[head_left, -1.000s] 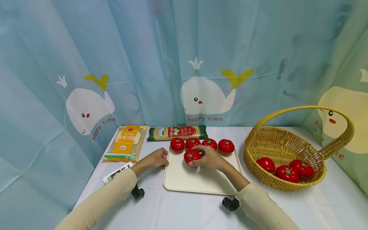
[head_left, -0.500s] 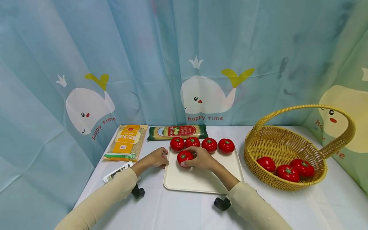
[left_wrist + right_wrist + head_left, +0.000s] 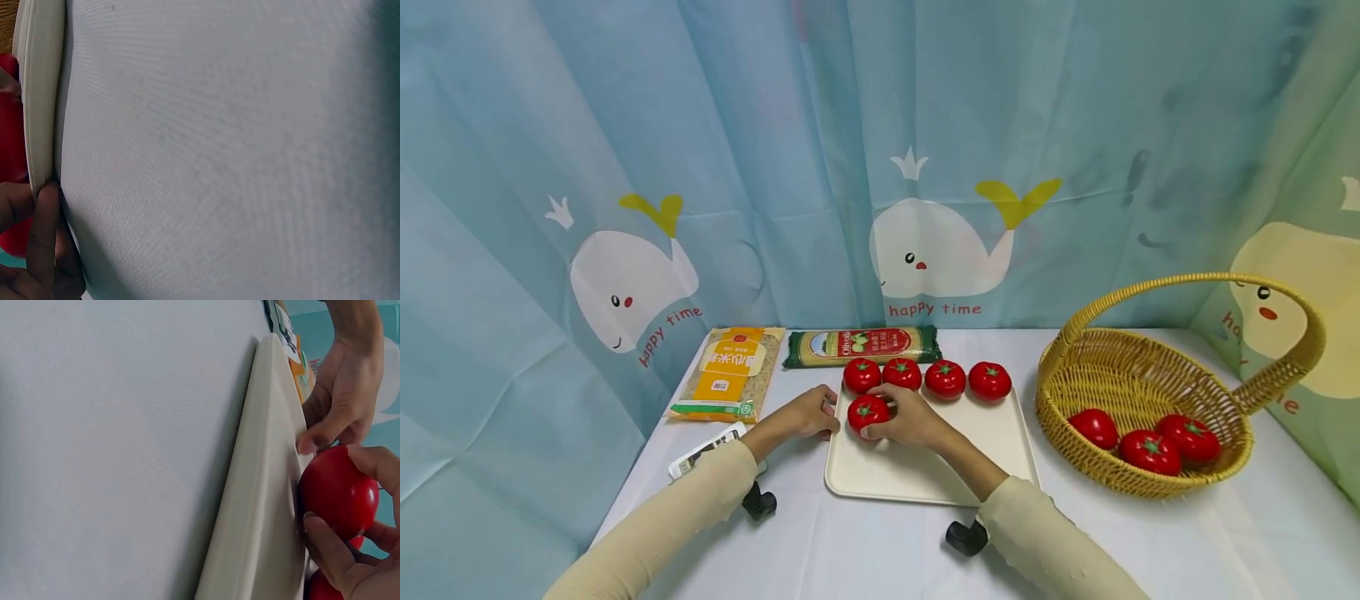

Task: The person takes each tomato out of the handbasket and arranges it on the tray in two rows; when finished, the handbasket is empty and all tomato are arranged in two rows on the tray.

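My right hand [image 3: 912, 417] grips a shiny red tomato [image 3: 865, 411] with a green stem star, at the left part of a cream rectangular tray [image 3: 910, 479]. In the right wrist view, thumb and fingers wrap that tomato [image 3: 337, 490] low at the tray surface. My left hand [image 3: 808, 412] pinches the tray's left rim; the left wrist view has its fingers [image 3: 44, 228] on both sides of the rim [image 3: 44, 94]. Along the tray's far edge runs a row of several tomatoes [image 3: 945, 380], just behind the held one.
A woven basket [image 3: 1071, 442] with a tall handle stands right of the tray, three tomatoes [image 3: 1150, 452] inside. Behind the tray lies a green-ended pasta pack [image 3: 865, 347]. A bag of grain [image 3: 730, 373] and a white object [image 3: 707, 447] are at left. A curtain [image 3: 820, 167] closes the back.
My right hand has carried the tomato leftward across the tray, to in front of the leftmost tomato of the row. The left hand has stayed at the tray's rim.
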{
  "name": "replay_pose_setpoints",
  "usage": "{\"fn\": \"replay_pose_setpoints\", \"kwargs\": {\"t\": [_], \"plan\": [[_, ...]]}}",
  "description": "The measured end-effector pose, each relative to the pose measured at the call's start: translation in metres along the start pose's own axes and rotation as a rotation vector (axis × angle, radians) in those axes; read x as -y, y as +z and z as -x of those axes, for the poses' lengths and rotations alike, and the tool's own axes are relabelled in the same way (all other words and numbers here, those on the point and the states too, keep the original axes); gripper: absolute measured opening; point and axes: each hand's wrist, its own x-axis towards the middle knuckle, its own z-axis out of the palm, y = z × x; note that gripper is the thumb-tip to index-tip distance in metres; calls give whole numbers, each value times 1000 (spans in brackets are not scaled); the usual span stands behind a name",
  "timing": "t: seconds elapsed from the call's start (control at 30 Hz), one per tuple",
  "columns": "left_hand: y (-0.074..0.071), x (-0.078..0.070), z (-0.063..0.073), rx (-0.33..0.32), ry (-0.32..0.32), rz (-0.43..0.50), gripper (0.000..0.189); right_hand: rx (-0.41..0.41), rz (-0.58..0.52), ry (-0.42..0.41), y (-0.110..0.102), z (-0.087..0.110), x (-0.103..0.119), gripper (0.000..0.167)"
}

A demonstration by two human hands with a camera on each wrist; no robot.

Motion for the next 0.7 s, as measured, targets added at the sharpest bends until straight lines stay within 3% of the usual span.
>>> {"fn": "replay_pose_setpoints", "kwargs": {"t": [0.2, 0.7], "plan": [[0, 1, 0, -3, 13, 7, 43, 16, -1, -29, 2, 0, 2, 67], [0, 2, -3, -1, 10, 29, 42, 36, 17, 7, 4, 0, 5, 68]]}}
